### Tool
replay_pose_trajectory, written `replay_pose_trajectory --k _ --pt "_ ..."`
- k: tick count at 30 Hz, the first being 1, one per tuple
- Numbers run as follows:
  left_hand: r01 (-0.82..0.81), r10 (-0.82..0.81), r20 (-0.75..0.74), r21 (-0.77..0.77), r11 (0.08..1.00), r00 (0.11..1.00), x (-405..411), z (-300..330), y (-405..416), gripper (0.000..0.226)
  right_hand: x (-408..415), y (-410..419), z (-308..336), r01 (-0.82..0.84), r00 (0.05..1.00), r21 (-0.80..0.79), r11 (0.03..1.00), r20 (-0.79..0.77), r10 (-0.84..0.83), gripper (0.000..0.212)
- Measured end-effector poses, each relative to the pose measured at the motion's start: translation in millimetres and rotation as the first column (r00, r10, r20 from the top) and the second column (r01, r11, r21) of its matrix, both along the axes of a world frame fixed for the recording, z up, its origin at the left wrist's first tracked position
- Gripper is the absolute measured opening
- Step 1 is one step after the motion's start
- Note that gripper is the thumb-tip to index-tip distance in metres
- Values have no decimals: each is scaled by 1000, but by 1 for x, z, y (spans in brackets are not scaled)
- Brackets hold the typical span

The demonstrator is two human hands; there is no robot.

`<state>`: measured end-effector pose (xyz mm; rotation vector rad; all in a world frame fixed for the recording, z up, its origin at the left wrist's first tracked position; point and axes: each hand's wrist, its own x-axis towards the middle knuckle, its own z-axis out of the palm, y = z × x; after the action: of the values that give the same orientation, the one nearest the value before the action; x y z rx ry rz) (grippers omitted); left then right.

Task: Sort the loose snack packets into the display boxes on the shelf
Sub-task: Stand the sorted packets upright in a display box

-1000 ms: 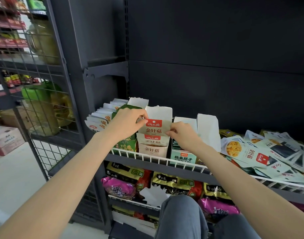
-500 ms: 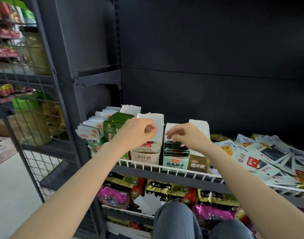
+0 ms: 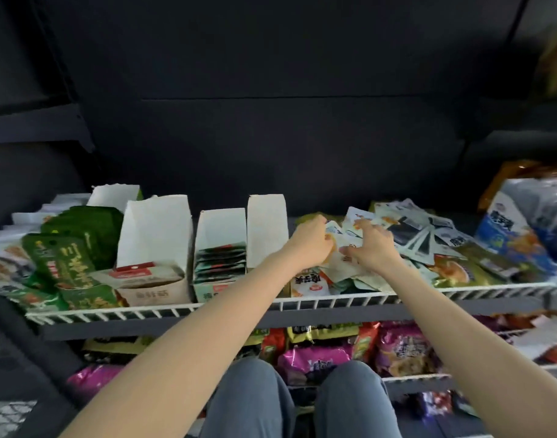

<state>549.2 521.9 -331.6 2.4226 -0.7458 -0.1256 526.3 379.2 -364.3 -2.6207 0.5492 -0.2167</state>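
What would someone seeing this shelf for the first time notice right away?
Most likely the two bare hands, left hand and right hand, reaching side by side into the jumbled heap of loose packets on the right part of the wire-fronted shelf. To their left stands a row of tall white display boxes, one with dark packets filed upright, and beside them a stack of green packets.

Display boxes [image 3: 155, 248] with white back flaps on shelf: five visible. Hands: two, left hand [image 3: 312, 245], right hand [image 3: 370, 248]. Loose packets [image 3: 410, 235] far right: too jumbled to count.
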Motion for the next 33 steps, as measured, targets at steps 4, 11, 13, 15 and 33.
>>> replay_pose_trajectory --k 4,11,13,15,33 --pt "23 -13 -62 162 987 998 13 -24 -25 32 3 -19 -7 10 992 -38 999 -127 -14 90" --pt "47 -30 -81 207 977 996 23 -40 -33 37 7 -27 -7 69 981 -96 993 -173 -85 65" --pt "42 -25 -89 202 979 996 26 -42 -34 38 8 -27 -7 86 992 -54 995 -92 -91 55" --pt "40 -29 -85 137 990 996 25 -38 -34 39 5 -28 -1 107 991 107 988 67 -114 46" --pt "-67 234 347 -432 899 908 -3 53 123 10 -22 75 77 -501 797 573 649 598 87 16"
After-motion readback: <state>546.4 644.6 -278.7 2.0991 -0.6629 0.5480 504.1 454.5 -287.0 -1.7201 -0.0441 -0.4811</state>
